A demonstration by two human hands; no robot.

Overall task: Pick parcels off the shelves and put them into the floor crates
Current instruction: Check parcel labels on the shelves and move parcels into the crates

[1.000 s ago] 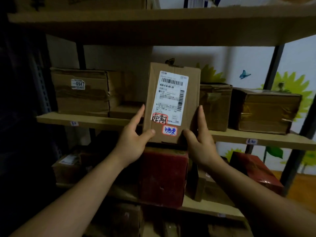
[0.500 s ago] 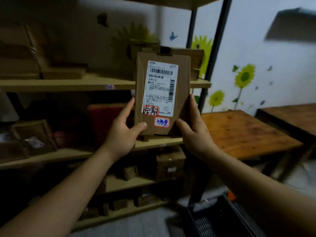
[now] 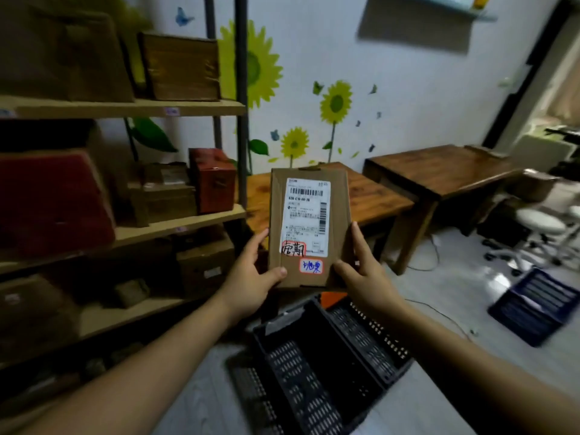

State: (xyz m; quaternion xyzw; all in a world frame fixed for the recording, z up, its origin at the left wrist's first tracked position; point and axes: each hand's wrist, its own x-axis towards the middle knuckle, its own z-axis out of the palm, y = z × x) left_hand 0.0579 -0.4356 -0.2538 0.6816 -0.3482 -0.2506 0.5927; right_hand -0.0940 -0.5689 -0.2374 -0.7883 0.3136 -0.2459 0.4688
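I hold a flat brown cardboard parcel (image 3: 340, 215) upright in front of me, its white shipping label and two handwritten stickers facing me. My left hand (image 3: 251, 277) grips its lower left edge and my right hand (image 3: 364, 273) grips its lower right edge. Just below the parcel, on the floor, stands a black slatted crate (image 3: 317, 365) with nothing visible inside it. A dark blue crate (image 3: 533, 304) lies on the floor at the right.
The shelf unit (image 3: 131, 108) fills the left, loaded with brown and red boxes (image 3: 213, 178). Two wooden tables (image 3: 439, 171) stand against the sunflower wall. White stools (image 3: 536, 227) and a loose cable are at the right. An orange object shows behind the black crate.
My view has swung right and down, away from the shelves. Both hands carried the parcel off the shelf front to above the black floor crate, which has come into sight.
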